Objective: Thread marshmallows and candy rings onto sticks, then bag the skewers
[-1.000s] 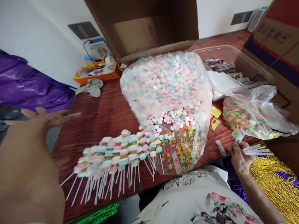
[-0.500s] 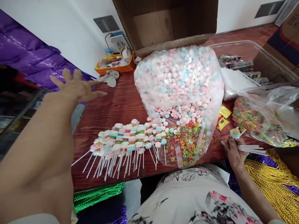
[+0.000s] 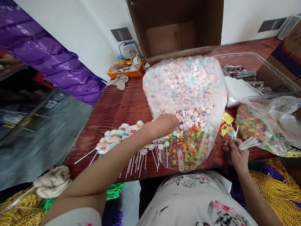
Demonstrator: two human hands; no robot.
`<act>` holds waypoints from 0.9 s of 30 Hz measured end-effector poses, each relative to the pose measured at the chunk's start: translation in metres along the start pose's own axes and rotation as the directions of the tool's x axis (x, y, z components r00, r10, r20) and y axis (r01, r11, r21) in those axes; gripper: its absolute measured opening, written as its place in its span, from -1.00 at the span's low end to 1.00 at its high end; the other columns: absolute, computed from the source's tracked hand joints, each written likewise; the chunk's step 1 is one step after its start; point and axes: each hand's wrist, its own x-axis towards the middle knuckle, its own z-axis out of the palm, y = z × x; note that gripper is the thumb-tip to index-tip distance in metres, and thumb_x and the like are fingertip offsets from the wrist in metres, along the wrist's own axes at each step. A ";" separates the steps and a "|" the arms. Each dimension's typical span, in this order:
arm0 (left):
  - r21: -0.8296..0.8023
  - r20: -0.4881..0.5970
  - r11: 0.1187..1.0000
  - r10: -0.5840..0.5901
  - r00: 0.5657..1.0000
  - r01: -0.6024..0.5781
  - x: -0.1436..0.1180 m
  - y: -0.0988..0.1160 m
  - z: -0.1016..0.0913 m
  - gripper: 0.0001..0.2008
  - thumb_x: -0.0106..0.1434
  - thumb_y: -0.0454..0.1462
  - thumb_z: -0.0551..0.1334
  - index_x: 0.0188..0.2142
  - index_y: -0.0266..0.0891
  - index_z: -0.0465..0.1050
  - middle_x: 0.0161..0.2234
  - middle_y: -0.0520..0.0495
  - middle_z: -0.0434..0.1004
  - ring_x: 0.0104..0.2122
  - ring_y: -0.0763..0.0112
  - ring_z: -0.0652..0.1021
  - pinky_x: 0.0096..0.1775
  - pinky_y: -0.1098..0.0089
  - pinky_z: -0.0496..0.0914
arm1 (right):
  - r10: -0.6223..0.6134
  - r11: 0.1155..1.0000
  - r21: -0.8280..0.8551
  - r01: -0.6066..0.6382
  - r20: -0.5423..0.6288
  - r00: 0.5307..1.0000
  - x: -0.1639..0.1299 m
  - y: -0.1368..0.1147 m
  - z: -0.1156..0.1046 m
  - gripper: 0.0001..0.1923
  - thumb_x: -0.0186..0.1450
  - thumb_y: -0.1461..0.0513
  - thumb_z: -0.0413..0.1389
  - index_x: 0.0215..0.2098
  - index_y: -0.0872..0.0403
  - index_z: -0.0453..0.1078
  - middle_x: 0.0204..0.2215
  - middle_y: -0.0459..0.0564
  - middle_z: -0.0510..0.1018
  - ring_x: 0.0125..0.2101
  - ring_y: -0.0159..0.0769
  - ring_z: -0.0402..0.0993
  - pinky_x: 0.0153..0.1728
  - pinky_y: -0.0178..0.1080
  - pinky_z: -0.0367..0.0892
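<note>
My forearm crosses low over the row of finished candy sticks lying on the wooden table, so I judge a careless drag of the arm could sweep some of them off the near edge, where their white stems already point. My left hand reaches into the open mouth of the big clear bag of pastel candies, palm down, fingers curled among the loose pieces; whether they have closed on one I cannot tell, since the back of the hand hides the fingertips. The bag leans toward me, and I judge a hard tug could spill its pastel pieces into the ring candies heaped at its near end.

Further right, my right hand sits at the table's near edge, clenched around a bundle of bare white sticks and one started stick with a candy on it, held upright. A loose grip there could let the bundle fan out and drop. Just right of it lies a smaller bag of ring candies.
</note>
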 end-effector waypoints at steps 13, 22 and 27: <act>-0.180 -0.095 0.983 -0.032 0.995 0.014 0.032 0.020 0.064 -0.84 0.16 -0.34 0.18 -0.26 -0.24 0.50 -0.24 -0.17 0.56 -0.21 0.20 0.54 -0.20 0.31 0.39 | 0.005 0.983 0.183 0.016 -0.113 0.994 -0.005 0.001 0.000 -0.73 0.25 0.09 0.28 -0.34 0.13 0.41 -0.59 -0.19 0.43 -0.65 -0.55 0.18 -0.63 -0.43 0.11; -0.516 -0.236 0.852 -0.049 0.971 -0.083 0.052 0.025 0.082 -0.85 0.05 -0.41 0.12 -0.47 -0.23 0.46 -0.56 0.05 0.47 -0.48 0.40 0.49 -0.38 0.44 0.33 | -0.012 0.966 0.251 0.059 -0.185 0.983 -0.009 0.007 -0.001 -0.75 0.21 0.11 0.31 -0.36 0.11 0.41 -0.58 -0.19 0.40 -0.61 -0.52 0.26 -0.61 -0.41 0.18; -0.588 -0.338 0.805 -0.159 0.927 -0.077 0.044 0.005 0.074 -0.82 0.12 -0.32 0.16 -0.34 -0.26 0.55 -0.40 -0.01 0.58 -0.35 0.36 0.55 -0.26 0.41 0.40 | -0.004 0.964 0.261 0.059 -0.205 0.979 -0.009 0.007 -0.002 -0.75 0.21 0.12 0.30 -0.35 0.09 0.38 -0.60 -0.22 0.37 -0.63 -0.53 0.23 -0.63 -0.42 0.15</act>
